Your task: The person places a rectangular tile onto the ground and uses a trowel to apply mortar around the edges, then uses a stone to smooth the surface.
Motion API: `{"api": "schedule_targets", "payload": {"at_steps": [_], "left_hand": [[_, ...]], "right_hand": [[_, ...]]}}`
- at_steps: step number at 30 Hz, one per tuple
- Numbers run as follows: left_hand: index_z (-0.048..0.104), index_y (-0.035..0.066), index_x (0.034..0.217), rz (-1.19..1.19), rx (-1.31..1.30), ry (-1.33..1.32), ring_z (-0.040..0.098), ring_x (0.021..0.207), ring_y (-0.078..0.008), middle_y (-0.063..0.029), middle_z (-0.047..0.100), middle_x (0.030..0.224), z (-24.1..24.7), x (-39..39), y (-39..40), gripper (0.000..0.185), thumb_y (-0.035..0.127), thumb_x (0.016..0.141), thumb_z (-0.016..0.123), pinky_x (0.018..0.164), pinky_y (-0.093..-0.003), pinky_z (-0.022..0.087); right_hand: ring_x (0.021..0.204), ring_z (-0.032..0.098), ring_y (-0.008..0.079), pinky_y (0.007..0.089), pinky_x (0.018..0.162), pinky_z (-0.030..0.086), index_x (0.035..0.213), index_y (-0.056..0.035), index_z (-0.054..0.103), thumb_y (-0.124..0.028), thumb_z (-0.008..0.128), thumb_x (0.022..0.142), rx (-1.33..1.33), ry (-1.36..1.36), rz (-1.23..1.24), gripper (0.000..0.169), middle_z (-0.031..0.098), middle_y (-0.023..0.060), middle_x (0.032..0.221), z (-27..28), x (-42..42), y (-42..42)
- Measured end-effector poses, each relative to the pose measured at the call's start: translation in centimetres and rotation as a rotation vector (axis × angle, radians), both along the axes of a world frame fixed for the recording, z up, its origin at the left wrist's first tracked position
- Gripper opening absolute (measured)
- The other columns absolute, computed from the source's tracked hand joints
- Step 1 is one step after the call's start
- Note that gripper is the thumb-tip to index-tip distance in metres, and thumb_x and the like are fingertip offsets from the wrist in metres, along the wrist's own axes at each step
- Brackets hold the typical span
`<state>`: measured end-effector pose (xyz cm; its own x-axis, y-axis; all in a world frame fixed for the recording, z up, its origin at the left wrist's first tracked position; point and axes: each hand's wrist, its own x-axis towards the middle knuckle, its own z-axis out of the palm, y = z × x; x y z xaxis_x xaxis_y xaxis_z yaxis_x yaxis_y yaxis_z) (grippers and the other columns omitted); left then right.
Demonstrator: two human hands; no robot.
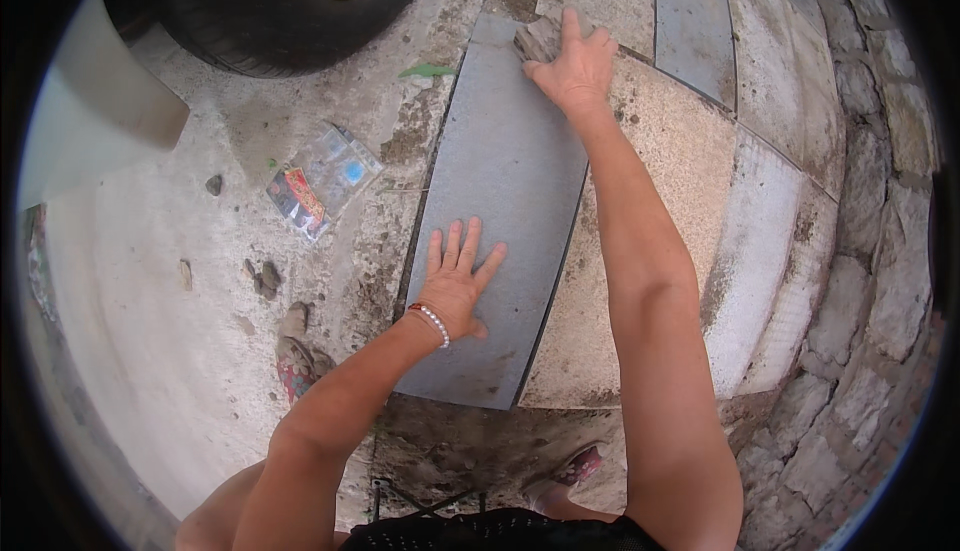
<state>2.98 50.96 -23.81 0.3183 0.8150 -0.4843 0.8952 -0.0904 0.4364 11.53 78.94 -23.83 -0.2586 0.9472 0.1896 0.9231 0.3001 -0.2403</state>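
A long grey stone slab point(510, 146) lies on the ground before me, among other paving slabs. My left hand point(456, 277), with a beaded bracelet at the wrist, rests palm down on its lower part, fingers spread, holding nothing. At the slab's far right corner, my right hand point(577, 63) grips a rough, brownish block point(538, 39), perhaps stone or wood; the fingers partly hide it. To the right of the grey slab lies a speckled beige slab point(664, 153), with a dark joint between the two.
A car tyre point(277, 18) stands at the upper left, near a pale panel point(97, 108). Plastic packaging point(324, 180), a green leaf point(427, 70) and several small stones point(267, 279) lie on the concrete. A rough stone wall point(855, 303) runs along the right. My patterned shoes point(581, 465) are below.
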Motion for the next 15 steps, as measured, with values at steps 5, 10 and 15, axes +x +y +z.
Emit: {"api": "schedule_targets", "payload": {"at_steps": [5,10,15], "left_hand": [[0.018,0.014,0.142,0.018,-0.025,0.064,-0.001,0.133,-0.0466,-0.0301,-0.002,0.143,0.1,-0.8,-0.2,0.115,0.042,0.050,0.081,0.106,-0.0549,0.000],[0.017,0.014,0.142,-0.037,-0.017,0.057,0.000,0.133,-0.0458,-0.0292,-0.001,0.144,0.3,-0.3,0.2,0.115,0.044,0.051,0.081,0.106,-0.0546,0.000],[0.017,0.014,0.142,-0.006,-0.006,0.041,0.000,0.133,-0.0448,-0.0276,0.000,0.144,0.2,-0.6,-0.2,0.116,0.045,0.050,0.081,0.106,-0.0540,0.000]], "right_hand": [[0.108,0.037,0.0387,0.0431,0.084,0.043,0.135,-0.0172,0.031,-0.037,0.076,0.056,0.087,0.231,0.017,0.092,0.041,0.0251,0.110,4.6,-4.9,-2.5],[0.107,0.038,0.0388,0.0449,0.083,0.043,0.133,-0.0169,0.033,-0.036,0.076,0.058,-0.170,0.020,0.093,0.089,0.040,0.0259,0.110,3.2,-5.1,-1.2],[0.104,0.042,0.0385,0.0422,0.084,0.043,0.131,-0.0170,0.036,-0.037,0.076,0.057,0.131,0.080,0.044,0.087,0.045,0.0239,0.106,0.7,-5.6,-1.8]]}}
